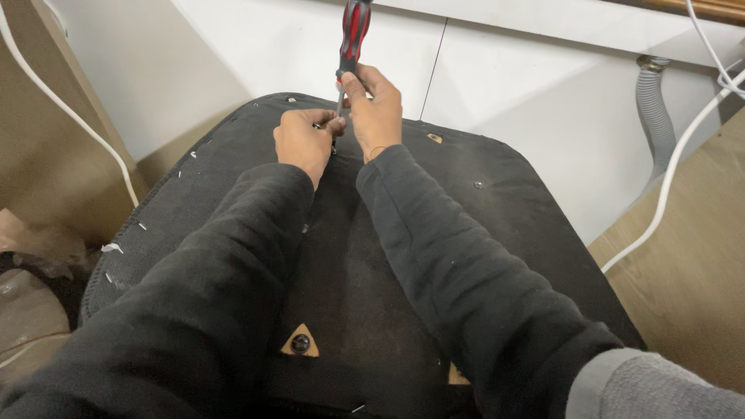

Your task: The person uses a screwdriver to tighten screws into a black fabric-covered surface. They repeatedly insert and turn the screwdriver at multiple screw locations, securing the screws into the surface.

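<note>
A black fabric-covered seat panel (497,233) with rounded corners lies underside up and fills the middle of the view, with wooden board on the right and white wall panels beyond. At its near edge, a triangular cut-out in the fabric (299,341) shows pale wood and a dark bolt hole, and a second cut-out peeks from under the right sleeve. Small white staples and scraps (112,248) lie scattered along the left edge of the panel.

Both arms, in dark sleeves, reach over the fabric toward the far edge. The left hand (303,141) is curled into a fist with its fingertips pinched together on something small at the fabric; what it grips is too small to tell. Just to its right, touching it, the right hand (375,105) is clamped around the lower end of a red-and-black-handled screwdriver (353,35), which stands nearly upright, its metal shaft pointing down between the two hands at the far part of the panel.

Farther right, a grey ribbed hose (654,116) runs down the wall, and white cables (675,167) cross the wood.
</note>
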